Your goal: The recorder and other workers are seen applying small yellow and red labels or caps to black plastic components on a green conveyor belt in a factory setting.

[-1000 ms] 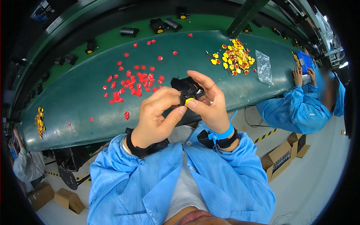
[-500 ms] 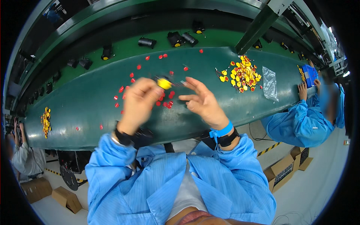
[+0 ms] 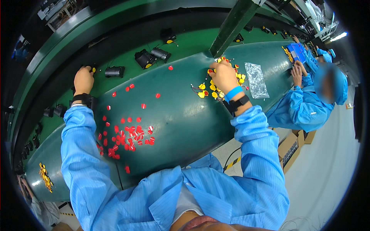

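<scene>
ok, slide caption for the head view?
Left hand on a black part at the belt, right hand in the yellow pieces.

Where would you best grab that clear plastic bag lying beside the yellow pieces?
Probably at the near short edge of the clear plastic bag, coming from the person's side of the green table. It lies flat and crinkled, so a pinch on a raised wrinkle or edge should lift it. The right hand and the yellow pieces crowd its left side.

Blue striped smock sleeves, black wrist straps on both arms, perhaps a blue band on the right.
</scene>
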The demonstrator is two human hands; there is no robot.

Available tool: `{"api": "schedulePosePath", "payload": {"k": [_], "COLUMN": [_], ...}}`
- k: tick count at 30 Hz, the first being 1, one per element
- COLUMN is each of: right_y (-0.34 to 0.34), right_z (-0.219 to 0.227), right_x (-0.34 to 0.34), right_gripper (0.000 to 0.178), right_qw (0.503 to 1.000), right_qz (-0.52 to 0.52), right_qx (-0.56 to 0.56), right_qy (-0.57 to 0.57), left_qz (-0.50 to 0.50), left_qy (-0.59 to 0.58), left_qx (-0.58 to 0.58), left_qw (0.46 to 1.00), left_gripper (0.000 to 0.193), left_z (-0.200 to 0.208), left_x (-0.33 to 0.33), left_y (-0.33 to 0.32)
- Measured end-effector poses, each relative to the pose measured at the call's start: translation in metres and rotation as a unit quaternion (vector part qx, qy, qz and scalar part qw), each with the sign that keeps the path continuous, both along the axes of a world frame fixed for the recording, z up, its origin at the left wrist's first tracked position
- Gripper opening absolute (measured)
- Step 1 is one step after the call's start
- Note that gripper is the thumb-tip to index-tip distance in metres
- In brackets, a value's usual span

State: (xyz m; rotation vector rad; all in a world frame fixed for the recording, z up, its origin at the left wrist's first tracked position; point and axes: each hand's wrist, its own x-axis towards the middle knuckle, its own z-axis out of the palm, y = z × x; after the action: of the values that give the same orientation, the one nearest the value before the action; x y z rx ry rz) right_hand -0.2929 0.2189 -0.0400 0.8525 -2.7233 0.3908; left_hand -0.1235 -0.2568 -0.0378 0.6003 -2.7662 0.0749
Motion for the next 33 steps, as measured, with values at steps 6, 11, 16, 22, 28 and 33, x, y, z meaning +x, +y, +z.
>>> {"api": "schedulePosePath", "payload": {"k": [6, 11, 16, 22, 28, 33], "right_y": [-0.010, -0.016, -0.045, -0.071, -0.054, -0.010], "right_z": [0.005, 0.014, 0.060, 0.062, 0.056, 0.076], "right_x": [-0.019, -0.011, 0.076, 0.203, 0.251, 0.238], "right_gripper": [0.008, 0.009, 0.012, 0.012, 0.012, 0.025], "right_qw": [0.983, 0.991, 0.744, 0.584, 0.625, 0.555], "right_qz": [0.116, 0.127, 0.082, 0.126, 0.174, 0.143], "right_qx": [0.142, 0.026, -0.495, -0.595, -0.589, -0.445], "right_qy": [-0.010, 0.001, -0.440, -0.538, -0.483, -0.688], "left_qz": [-0.020, -0.116, -0.171, -0.163, -0.182, -0.276], "left_qy": [0.098, 0.097, 0.069, 0.136, 0.240, 0.229], "left_qx": [0.049, 0.223, 0.518, 0.653, 0.636, 0.297], "left_qw": [0.994, 0.963, 0.835, 0.727, 0.711, 0.885], "left_gripper": [0.031, 0.028, 0.022, 0.020, 0.010, 0.012], "left_z": [0.027, 0.059, 0.079, 0.074, 0.066, 0.071], "left_x": [0.037, 0.084, 0.118, 0.132, 0.158, 0.183], "left_y": [0.021, 0.093, 0.198, 0.267, 0.286, 0.288]}}
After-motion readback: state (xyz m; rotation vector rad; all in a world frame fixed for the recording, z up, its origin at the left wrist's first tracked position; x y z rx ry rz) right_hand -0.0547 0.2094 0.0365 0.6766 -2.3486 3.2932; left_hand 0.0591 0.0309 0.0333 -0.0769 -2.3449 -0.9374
